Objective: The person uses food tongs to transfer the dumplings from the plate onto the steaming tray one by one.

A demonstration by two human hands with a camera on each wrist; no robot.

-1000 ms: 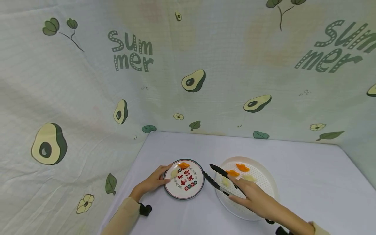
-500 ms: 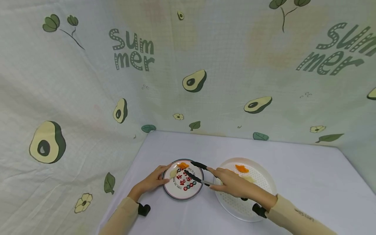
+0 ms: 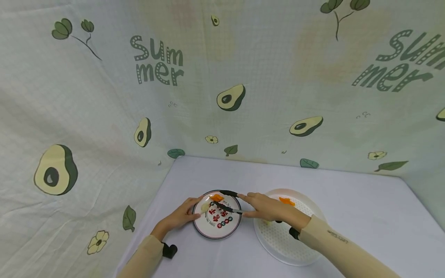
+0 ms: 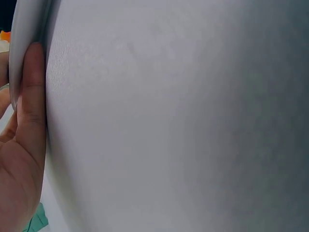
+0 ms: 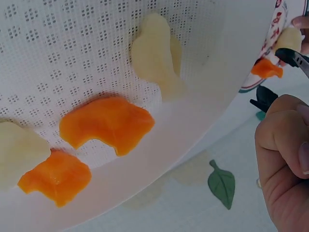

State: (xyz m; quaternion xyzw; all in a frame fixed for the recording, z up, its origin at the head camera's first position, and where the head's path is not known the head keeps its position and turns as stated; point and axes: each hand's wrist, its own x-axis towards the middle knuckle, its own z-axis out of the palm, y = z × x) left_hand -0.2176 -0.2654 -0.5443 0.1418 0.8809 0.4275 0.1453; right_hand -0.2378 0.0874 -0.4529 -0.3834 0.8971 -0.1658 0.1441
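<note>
In the head view my left hand [image 3: 179, 216] grips the left rim of a small white plate [image 3: 226, 229] printed with red characters, thumb above and fingers beneath. An orange piece [image 3: 216, 197] and a pale yellow piece [image 3: 205, 207] of cut food lie on that plate. Black-tipped tongs [image 3: 226, 208] are in my right hand [image 3: 265, 206], their arms spread over the plate's upper right part. In the right wrist view nothing shows between the tong tips, which stand close to the orange piece on the plate.
A round white perforated tray [image 3: 288, 247] lies to the right, under my right forearm. It holds orange pieces [image 5: 108, 121] and pale yellow pieces [image 5: 154, 53]. A white-covered table [image 3: 215, 172] meets a printed cloth backdrop [image 3: 264, 96] behind and at the left.
My right hand has carried the spread tongs leftward from over the perforated tray to over the small plate. My left hand stays at the plate's rim.
</note>
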